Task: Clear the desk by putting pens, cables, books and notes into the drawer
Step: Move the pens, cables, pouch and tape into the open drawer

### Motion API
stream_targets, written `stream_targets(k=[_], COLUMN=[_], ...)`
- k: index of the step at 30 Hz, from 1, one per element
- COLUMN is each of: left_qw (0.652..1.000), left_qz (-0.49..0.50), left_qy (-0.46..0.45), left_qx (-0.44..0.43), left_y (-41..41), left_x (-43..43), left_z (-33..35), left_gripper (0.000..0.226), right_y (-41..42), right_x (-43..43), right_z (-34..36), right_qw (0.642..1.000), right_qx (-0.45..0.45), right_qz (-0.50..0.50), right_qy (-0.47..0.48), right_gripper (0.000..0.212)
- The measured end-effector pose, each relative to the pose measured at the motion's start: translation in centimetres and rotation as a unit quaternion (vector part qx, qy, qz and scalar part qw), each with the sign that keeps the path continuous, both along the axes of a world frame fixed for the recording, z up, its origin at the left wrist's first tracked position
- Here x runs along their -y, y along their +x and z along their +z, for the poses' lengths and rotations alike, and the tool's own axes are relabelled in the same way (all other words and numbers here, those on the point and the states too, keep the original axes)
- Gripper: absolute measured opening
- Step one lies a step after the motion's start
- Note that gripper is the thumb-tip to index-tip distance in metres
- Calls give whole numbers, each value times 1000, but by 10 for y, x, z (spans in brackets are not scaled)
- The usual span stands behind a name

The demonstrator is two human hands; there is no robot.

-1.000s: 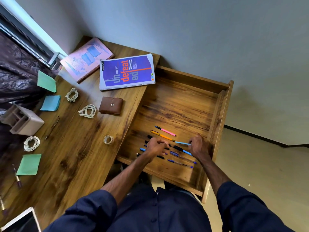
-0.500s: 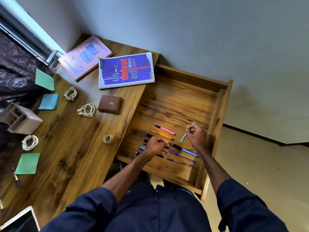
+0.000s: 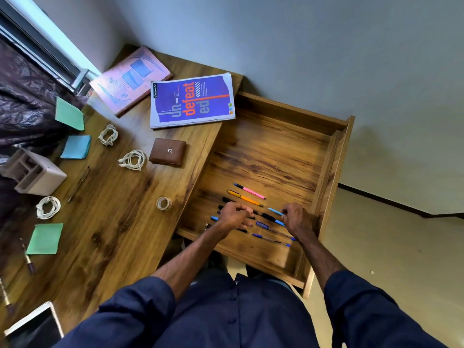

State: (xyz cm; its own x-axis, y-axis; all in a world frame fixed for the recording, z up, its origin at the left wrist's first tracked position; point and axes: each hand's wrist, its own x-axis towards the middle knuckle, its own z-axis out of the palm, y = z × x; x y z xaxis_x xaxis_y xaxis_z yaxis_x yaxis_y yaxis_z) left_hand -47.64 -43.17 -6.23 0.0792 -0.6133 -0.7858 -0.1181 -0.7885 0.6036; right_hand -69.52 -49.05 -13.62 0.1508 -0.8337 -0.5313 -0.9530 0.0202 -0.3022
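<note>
The drawer [image 3: 336, 156] is open in the middle of the frame. Its upper half is bare wood, so a hand can come in from above. Its lower half is crowded. Pens [image 3: 246, 198] lie in a row there. The left hand [image 3: 234, 216] curls round some, and the right hand [image 3: 297, 219] pinches a light blue pen [image 3: 275, 211]. The drawer's tall wall blocks the right side. On the desk [image 3: 120, 234] at left, a blue book [image 3: 192, 101], wallet [image 3: 167, 151] and tape roll [image 3: 163, 203] lie near the drawer's edge.
</note>
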Motion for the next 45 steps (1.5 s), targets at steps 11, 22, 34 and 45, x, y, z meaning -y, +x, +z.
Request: stream_targets(k=[11, 22, 34, 45], left_qw=[1000, 1000, 991, 953], left_qz=[4, 7, 78, 249], left_qy=[-4, 0, -107, -155], left_qx=[4, -3, 27, 77], left_y=[9, 20, 77, 202], left_x=[-6, -11, -11, -56], left_z=[0, 5, 53, 75], left_gripper=[20, 21, 18, 17], right_y=[6, 13, 145, 280], right_x=[1, 1, 14, -12], right_z=[-1, 2, 79, 119], right_qw=[998, 999, 920, 899], right_qx=[-51, -12, 288, 308], right_qz=[43, 19, 81, 216], right_qy=[4, -30, -252, -225], right_gripper=[12, 20, 15, 16])
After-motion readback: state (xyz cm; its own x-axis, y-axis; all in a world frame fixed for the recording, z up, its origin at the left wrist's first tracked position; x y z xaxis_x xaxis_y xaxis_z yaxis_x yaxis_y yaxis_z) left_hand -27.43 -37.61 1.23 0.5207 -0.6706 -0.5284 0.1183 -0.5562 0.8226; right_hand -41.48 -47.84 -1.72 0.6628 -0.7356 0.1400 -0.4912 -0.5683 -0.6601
